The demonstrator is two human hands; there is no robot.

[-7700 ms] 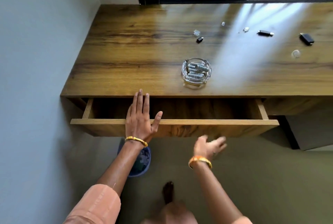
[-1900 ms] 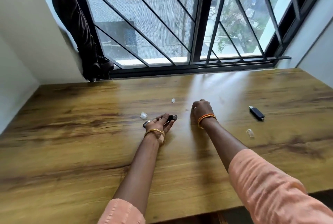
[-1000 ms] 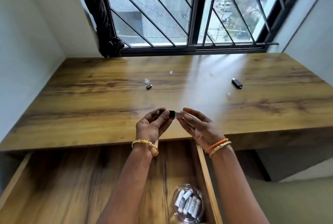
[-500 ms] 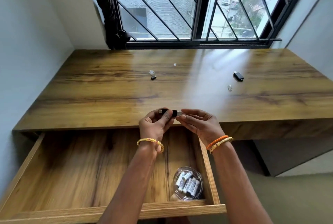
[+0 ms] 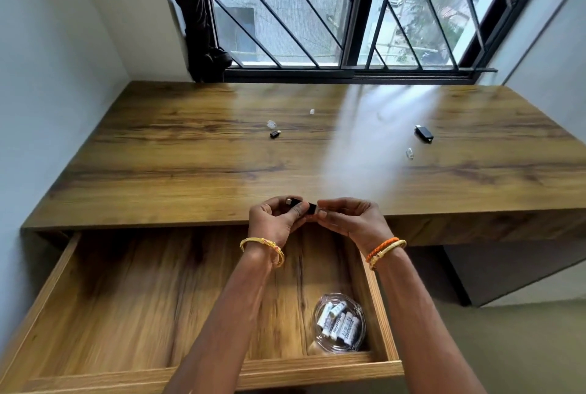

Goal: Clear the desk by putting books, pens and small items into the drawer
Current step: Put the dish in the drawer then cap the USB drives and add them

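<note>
**Both hands on a small stick**

A black stick [image 5: 301, 207] is pinched between left hand [image 5: 275, 221] and right hand [image 5: 352, 219], above the desk [image 5: 158, 155] edge. Below, the open drawer [image 5: 126, 298] holds a glass dish [image 5: 338, 324].

glass dish [image 5: 339, 324] in drawer's [image 5: 196, 373] right corner
</note>
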